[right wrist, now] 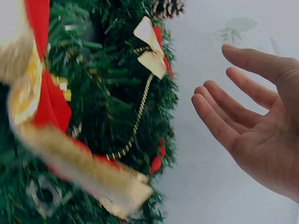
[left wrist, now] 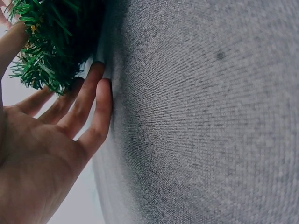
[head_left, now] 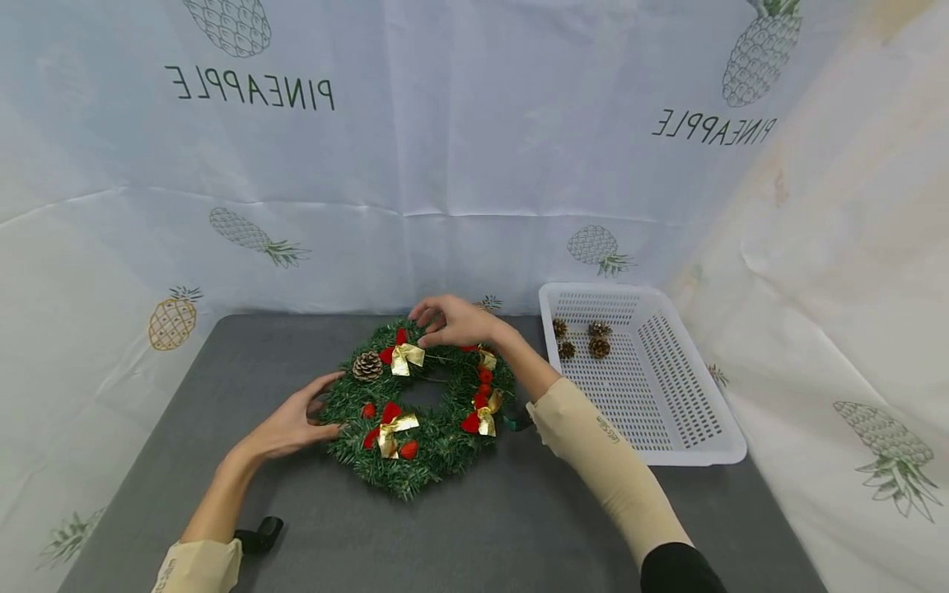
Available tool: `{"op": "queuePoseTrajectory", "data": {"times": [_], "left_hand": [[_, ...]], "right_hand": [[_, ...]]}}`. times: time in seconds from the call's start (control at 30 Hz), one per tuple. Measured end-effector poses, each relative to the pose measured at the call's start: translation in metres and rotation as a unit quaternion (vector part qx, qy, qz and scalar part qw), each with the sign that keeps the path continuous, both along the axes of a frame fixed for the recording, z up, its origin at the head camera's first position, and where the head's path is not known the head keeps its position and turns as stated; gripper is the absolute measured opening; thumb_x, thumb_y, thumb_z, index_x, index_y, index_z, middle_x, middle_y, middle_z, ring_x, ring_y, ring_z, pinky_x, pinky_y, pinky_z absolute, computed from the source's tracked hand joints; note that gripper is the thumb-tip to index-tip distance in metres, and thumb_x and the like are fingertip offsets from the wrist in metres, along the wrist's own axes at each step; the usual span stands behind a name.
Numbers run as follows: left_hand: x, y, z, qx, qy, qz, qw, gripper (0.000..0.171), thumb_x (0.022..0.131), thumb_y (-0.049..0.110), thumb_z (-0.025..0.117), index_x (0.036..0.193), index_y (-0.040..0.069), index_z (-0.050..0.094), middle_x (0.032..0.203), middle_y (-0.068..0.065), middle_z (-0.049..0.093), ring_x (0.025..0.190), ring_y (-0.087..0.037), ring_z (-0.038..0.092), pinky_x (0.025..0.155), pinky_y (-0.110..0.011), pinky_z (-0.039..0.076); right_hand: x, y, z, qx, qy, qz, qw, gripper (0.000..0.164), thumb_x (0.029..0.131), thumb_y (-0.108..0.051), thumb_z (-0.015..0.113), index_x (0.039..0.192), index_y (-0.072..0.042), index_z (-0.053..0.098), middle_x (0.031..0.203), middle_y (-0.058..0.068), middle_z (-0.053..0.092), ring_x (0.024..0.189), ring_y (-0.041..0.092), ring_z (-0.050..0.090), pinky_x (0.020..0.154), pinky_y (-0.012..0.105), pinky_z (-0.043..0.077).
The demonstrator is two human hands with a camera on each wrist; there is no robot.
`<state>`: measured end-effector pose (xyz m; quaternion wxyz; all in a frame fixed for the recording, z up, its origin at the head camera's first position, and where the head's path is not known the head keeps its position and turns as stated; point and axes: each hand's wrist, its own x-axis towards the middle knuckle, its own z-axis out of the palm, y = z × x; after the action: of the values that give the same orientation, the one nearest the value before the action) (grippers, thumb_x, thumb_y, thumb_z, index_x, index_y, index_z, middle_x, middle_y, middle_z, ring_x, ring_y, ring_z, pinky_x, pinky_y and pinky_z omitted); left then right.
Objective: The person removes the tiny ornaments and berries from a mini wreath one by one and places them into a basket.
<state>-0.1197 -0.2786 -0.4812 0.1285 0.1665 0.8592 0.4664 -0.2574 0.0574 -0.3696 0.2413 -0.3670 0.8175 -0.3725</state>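
Looks only part-way along, judging by the green wreath (head_left: 445, 461) lying flat on the grey table (head_left: 415, 543), to the left of the white basket (head_left: 652, 412). Already shows red-and-gold bows (head_left: 389, 430) spaced around the ring, red berries (head_left: 409, 450) among the needles, and one pine cone (head_left: 366, 366) at the far left part, just beside a bow. Can't tell from here whether fixed down or merely resting in the greenery. Seems to leave mainly cones to deal with, given four loose pine cones (head_left: 599, 347) lying in the basket, toward its far left corner. Has the left hand (head_left: 292, 422) at the wreath's left edge, fingers fairly straight and parted, thumb apart on the near side, apparently touching the needles without any clear squeeze. Has the right hand (head_left: 458, 319) at the wreath's far edge, fingers relaxed, thumb apart, nothing pinched; appears clear of the greenery in the right wrist view. Shows a gold bead string (right wrist: 140, 110) there too, running along the wreath from a bow.
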Motion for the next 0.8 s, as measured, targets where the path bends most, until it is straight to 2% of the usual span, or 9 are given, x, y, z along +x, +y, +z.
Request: {"op": "queuePoseTrajectory", "data": {"times": [0.27,0.8], "left_hand": [[-0.001,0.0,0.0,0.004,-0.002,0.0,1.0,0.089,0.098,0.015,0.077,0.169,-0.003,0.026,0.17,-0.044,0.024,0.145,-0.073,0.04,0.097,-0.062,0.06],[0.0,0.0,0.001,0.008,-0.012,0.0,0.9999,0.088,0.099,0.015,0.076,0.169,-0.003,0.025,0.17,-0.044,0.022,0.146,-0.075,0.036,0.101,-0.07,0.055]], "right_hand": [[0.005,-0.024,-0.01,0.006,-0.028,0.005,1.0,0.055,0.106,-0.01,0.071,0.156,0.003,0.052,0.153,0.027,0.059,0.137,0.04,0.066,0.109,0.033,0.057],[0.012,-0.061,-0.032,0.009,-0.061,0.044,0.997,0.059,0.107,-0.008,0.068,0.162,-0.002,0.048,0.16,0.023,0.055,0.143,0.04,0.062,0.108,0.033,0.058]]}}
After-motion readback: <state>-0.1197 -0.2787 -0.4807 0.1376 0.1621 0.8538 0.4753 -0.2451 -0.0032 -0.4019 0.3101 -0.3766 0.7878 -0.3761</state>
